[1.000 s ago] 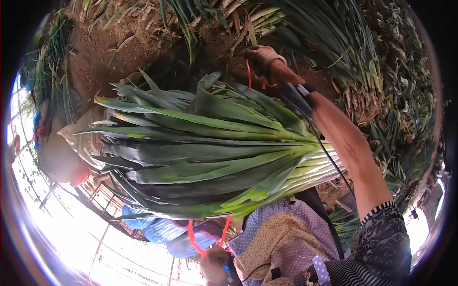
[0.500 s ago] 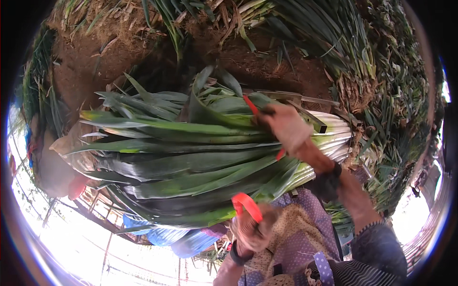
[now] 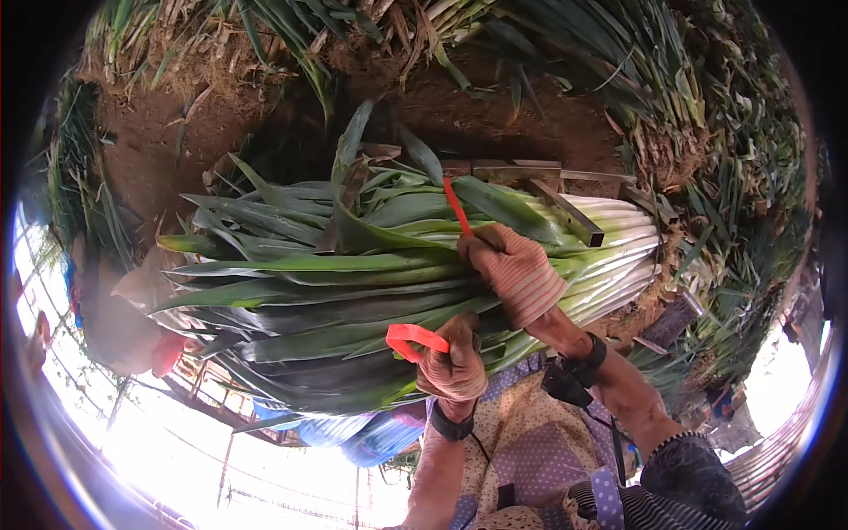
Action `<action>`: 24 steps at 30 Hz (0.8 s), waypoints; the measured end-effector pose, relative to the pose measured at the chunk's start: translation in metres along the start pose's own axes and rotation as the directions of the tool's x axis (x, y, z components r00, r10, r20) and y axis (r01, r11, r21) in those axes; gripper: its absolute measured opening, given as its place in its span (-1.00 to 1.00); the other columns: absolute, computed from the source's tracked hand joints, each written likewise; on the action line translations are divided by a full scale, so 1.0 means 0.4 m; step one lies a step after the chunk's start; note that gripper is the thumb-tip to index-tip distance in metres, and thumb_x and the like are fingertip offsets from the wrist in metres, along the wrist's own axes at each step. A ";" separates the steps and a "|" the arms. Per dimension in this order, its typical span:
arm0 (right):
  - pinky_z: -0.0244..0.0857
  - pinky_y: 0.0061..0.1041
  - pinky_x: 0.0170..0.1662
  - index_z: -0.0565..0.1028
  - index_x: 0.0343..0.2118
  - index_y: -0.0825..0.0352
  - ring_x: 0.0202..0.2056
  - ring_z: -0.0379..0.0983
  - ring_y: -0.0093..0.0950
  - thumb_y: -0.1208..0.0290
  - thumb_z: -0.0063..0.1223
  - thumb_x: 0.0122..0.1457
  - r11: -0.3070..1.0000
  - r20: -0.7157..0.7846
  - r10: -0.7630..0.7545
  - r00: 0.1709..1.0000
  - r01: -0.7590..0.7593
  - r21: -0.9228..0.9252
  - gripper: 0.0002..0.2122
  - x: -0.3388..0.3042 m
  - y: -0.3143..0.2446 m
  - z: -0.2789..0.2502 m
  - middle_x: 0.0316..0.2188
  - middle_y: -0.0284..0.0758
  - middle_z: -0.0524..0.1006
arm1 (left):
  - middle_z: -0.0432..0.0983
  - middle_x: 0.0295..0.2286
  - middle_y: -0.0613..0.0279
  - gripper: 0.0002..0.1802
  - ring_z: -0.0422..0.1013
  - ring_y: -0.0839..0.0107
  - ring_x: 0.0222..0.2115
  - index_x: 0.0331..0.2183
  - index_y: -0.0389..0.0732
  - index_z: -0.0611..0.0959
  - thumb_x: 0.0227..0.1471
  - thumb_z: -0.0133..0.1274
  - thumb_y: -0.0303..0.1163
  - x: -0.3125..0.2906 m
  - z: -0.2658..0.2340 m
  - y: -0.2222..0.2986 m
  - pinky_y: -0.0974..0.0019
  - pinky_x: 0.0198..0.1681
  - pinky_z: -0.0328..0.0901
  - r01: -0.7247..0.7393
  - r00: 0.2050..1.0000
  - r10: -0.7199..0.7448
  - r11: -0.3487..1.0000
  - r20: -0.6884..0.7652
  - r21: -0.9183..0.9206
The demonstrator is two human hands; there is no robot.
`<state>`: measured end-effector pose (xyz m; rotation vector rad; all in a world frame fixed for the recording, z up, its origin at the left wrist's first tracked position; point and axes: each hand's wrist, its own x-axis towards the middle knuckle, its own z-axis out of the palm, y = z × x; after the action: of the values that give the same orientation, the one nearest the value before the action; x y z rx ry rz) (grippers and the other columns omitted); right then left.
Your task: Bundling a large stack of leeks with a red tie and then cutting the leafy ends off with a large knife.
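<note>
Both hands: since the earlier frame, the left hand (image 3: 452, 364) is rising from the apron (image 3: 521, 411) onto the leaves, while the right hand (image 3: 512, 265) is coming down toward it; they are now sitting near each other, apart.
Leek bundle (image 3: 371, 291): lying crosswise before the person, dark leaves pointing left, pale stalks (image 3: 623, 234) pointing right, with a metal bar (image 3: 570, 215) standing at the stalks.
Right fingers: grasping the red strap (image 3: 457, 208) where it is coming over from the far side.
Left fingers: clenching another length of it, a bent piece sticking out leftward; whether it is passing beneath the bundle is staying hidden.
Good pull: the strap seems to be needing even tension from both sides, lying flat and untwisted, snug without crushing the leaves.
Loose leaf: one curled leaf (image 3: 352, 146) is standing up left of the strap; smoothing it flat is probably helping the strap seat evenly.
</note>
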<state>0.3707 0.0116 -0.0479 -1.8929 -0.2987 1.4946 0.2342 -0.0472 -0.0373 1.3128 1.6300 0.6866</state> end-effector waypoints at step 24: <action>0.28 -0.62 -0.40 0.53 -0.31 0.35 -0.48 0.40 -0.67 0.32 0.09 0.06 0.976 0.085 0.213 0.973 -0.209 -0.055 -0.79 -0.081 -0.041 -0.088 -0.50 -0.32 0.55 | 0.49 -0.31 0.14 -0.68 0.36 0.50 -0.61 -0.17 -0.17 0.53 -0.04 -0.04 -0.59 -0.017 -0.001 0.103 0.45 -0.56 0.25 0.018 0.993 -0.032 0.992 0.110 0.121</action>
<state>0.3971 -0.0081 -0.0097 -1.9456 -0.1779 1.7308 0.2524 -0.0422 -0.0002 1.3894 1.6143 0.4970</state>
